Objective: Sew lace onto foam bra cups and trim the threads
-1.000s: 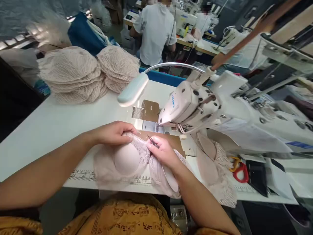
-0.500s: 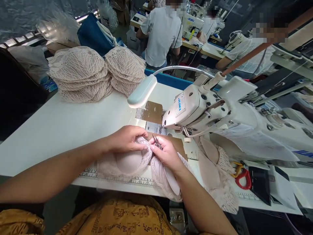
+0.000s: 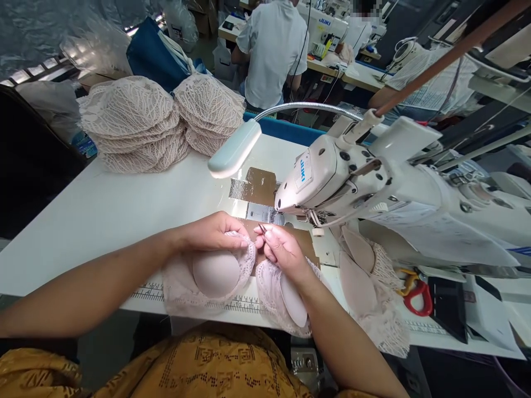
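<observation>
A pale pink lace bra [image 3: 216, 275] with moulded cups lies at the front edge of the table. My left hand [image 3: 215, 235] is closed, pinching the lace edge near the middle of the bra. Just right of it, my right hand [image 3: 286, 251] is closed around small thread snips [image 3: 262, 228], their dark tips pointing up and left; the rest is hidden by the fingers. Below that hand sits the other cup [image 3: 293, 304]. The sewing machine head [image 3: 315, 177] stands just beyond my hands, its needle area next to the metal plate [image 3: 259, 212].
Stacked lace cups [image 3: 133, 124] stand at the back left. A lamp [image 3: 235, 149] hangs over the table. More beige lace pieces [image 3: 365, 287], red-handled scissors [image 3: 418, 298] and a black flat object [image 3: 448, 307] lie to the right. A printed ruler [image 3: 244, 305] runs along the front edge. Co-workers [image 3: 271, 55] sit beyond.
My hands have drawn slightly apart. The snips' blades, earlier raised and plainly visible, are now mostly tucked into my right hand. The left hand still pinches the lace.
</observation>
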`<state>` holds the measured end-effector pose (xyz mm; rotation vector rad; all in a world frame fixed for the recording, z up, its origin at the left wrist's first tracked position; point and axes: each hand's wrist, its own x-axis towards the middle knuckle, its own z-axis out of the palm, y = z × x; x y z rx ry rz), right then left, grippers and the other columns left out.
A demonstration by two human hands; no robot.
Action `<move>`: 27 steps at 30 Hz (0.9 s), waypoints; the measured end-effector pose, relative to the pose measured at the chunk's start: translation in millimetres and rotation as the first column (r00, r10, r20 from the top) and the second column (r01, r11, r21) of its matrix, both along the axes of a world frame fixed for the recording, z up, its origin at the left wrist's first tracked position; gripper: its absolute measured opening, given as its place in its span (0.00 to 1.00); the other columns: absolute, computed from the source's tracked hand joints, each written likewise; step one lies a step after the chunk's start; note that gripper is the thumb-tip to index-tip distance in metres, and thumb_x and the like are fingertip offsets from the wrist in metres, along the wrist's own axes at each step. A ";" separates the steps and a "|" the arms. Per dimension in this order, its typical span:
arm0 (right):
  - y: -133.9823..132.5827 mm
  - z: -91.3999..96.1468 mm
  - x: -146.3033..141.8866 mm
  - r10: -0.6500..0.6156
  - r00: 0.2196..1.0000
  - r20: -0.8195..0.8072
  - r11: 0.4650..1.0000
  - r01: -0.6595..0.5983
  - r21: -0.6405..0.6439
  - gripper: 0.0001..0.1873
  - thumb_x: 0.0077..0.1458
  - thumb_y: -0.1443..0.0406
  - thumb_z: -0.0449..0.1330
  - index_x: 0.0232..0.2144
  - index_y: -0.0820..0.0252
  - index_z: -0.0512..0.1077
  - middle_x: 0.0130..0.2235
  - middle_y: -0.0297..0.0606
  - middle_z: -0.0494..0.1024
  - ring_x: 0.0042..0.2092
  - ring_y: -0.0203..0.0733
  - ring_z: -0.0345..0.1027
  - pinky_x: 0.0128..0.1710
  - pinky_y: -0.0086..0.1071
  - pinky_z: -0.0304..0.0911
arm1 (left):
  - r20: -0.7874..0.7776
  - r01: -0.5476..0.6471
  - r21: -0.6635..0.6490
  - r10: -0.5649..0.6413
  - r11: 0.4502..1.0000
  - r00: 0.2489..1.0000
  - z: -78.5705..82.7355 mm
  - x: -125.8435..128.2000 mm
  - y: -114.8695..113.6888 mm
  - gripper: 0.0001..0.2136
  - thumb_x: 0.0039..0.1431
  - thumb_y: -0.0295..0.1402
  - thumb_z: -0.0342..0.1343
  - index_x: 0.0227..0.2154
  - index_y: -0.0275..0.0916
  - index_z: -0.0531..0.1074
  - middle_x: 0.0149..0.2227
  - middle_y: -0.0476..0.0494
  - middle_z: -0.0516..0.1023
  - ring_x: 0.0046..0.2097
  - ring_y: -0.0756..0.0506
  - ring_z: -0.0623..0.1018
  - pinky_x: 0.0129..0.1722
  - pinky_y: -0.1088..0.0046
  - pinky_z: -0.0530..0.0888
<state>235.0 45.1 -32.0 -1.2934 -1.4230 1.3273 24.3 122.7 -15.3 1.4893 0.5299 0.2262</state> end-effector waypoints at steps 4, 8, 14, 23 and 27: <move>0.9 2.4 2.0 -0.025 1.000 0.008 1.000 0.025 0.012 0.24 0.62 0.49 0.50 0.46 0.61 0.73 0.30 0.36 0.71 0.25 0.33 0.59 0.25 0.30 0.60 | -0.003 -0.049 -0.068 0.049 0.996 0.999 -1.7 -3.1 1.7 0.10 0.57 0.37 0.60 0.33 0.34 0.77 0.32 0.43 0.81 0.35 0.46 0.78 0.36 0.73 0.73; 0.5 5.6 0.7 -0.030 0.997 0.068 0.999 0.029 0.014 0.19 0.59 0.54 0.55 0.46 0.59 0.73 0.28 0.34 0.70 0.28 0.36 0.62 0.27 0.31 0.60 | -0.007 -0.096 -0.129 0.096 0.987 0.995 -0.1 -5.6 4.0 0.09 0.57 0.37 0.61 0.33 0.35 0.78 0.33 0.43 0.81 0.36 0.46 0.79 0.37 0.73 0.74; 0.5 9.2 -2.8 -0.010 1.000 0.006 0.999 0.010 -0.051 0.14 0.55 0.56 0.58 0.39 0.59 0.69 0.27 0.31 0.70 0.27 0.34 0.62 0.28 0.30 0.59 | -0.034 -0.163 -0.142 0.160 0.976 0.987 1.1 -7.4 6.1 0.08 0.55 0.36 0.62 0.33 0.35 0.78 0.33 0.43 0.81 0.34 0.47 0.78 0.36 0.74 0.74; 1.2 10.7 -4.8 0.016 1.000 0.005 0.999 -0.015 -0.032 0.11 0.54 0.59 0.61 0.37 0.60 0.71 0.28 0.32 0.72 0.29 0.35 0.65 0.30 0.30 0.62 | -0.041 -0.154 -0.097 0.150 0.983 0.988 0.1 -5.9 4.7 0.08 0.56 0.35 0.61 0.33 0.35 0.79 0.32 0.45 0.81 0.33 0.48 0.77 0.34 0.76 0.72; 1.8 9.4 -5.3 0.004 1.000 0.009 1.000 -0.004 0.014 0.09 0.55 0.60 0.61 0.33 0.60 0.72 0.29 0.33 0.73 0.28 0.34 0.66 0.30 0.30 0.63 | -0.034 -0.112 -0.061 0.110 0.992 0.993 -0.9 -5.1 4.0 0.08 0.57 0.35 0.60 0.33 0.36 0.79 0.32 0.46 0.81 0.34 0.49 0.77 0.34 0.77 0.71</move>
